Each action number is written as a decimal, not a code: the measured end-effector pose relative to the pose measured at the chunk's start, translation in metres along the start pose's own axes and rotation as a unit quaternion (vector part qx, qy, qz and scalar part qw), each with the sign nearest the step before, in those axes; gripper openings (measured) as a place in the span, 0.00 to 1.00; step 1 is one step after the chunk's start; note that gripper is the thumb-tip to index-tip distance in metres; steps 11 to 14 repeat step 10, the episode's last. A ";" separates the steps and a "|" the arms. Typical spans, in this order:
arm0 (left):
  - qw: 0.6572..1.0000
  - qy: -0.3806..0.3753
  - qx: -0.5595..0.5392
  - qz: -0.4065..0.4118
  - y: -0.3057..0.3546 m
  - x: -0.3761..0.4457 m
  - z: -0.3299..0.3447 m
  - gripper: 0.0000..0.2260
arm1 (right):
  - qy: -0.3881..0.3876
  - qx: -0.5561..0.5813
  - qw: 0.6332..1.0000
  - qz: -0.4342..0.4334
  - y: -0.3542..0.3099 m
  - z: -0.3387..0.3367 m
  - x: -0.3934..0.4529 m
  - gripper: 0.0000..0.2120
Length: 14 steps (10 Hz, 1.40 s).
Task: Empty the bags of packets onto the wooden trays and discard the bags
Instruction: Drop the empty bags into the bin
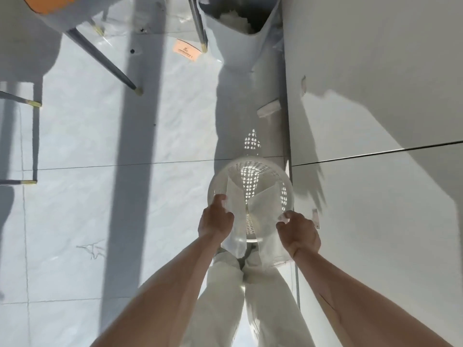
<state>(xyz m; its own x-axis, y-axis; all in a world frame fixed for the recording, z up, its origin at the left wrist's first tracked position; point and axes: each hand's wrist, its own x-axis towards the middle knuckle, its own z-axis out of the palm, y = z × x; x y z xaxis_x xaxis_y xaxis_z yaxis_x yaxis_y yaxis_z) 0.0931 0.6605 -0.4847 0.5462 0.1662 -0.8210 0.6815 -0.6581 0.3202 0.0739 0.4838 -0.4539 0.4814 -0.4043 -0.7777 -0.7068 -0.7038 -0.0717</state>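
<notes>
I look straight down at a round white perforated waste basket (285,194) standing on the floor in front of my legs. My left hand (216,220) pinches a limp clear plastic bag (235,199) at the basket's left rim. My right hand (299,234) pinches a second clear bag (265,202) at the right rim. Both bags look flat and hang partly inside the basket, partly over its near edge. No wooden trays or packets on trays are in view.
A white cabinet front (375,126) runs along the right, close to the basket. A tall white sack (233,48) stands further ahead. An orange packet (186,50) lies on the tiled floor near chair legs (105,61). A small white scrap (269,108) lies by the cabinet.
</notes>
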 end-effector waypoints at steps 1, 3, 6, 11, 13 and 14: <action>1.000 -0.001 0.004 -0.009 -0.012 0.047 0.029 0.23 | -0.004 -0.008 1.000 0.012 -0.005 0.034 0.049 0.14; 0.999 -0.028 -0.021 -0.035 -0.026 0.119 0.069 0.23 | -0.057 -0.048 0.997 -0.007 -0.014 0.084 0.132 0.21; 0.998 -0.046 0.008 -0.038 -0.031 0.196 0.106 0.25 | -0.072 -0.073 0.994 -0.028 -0.020 0.121 0.212 0.22; 0.994 -0.083 0.060 -0.048 -0.023 0.188 0.091 0.30 | -0.117 -0.103 0.988 -0.021 -0.026 0.114 0.199 0.25; 0.994 -0.083 0.060 -0.048 -0.023 0.188 0.091 0.30 | -0.117 -0.103 0.988 -0.021 -0.026 0.114 0.199 0.25; 0.994 -0.083 0.060 -0.048 -0.023 0.188 0.091 0.30 | -0.117 -0.103 0.988 -0.021 -0.026 0.114 0.199 0.25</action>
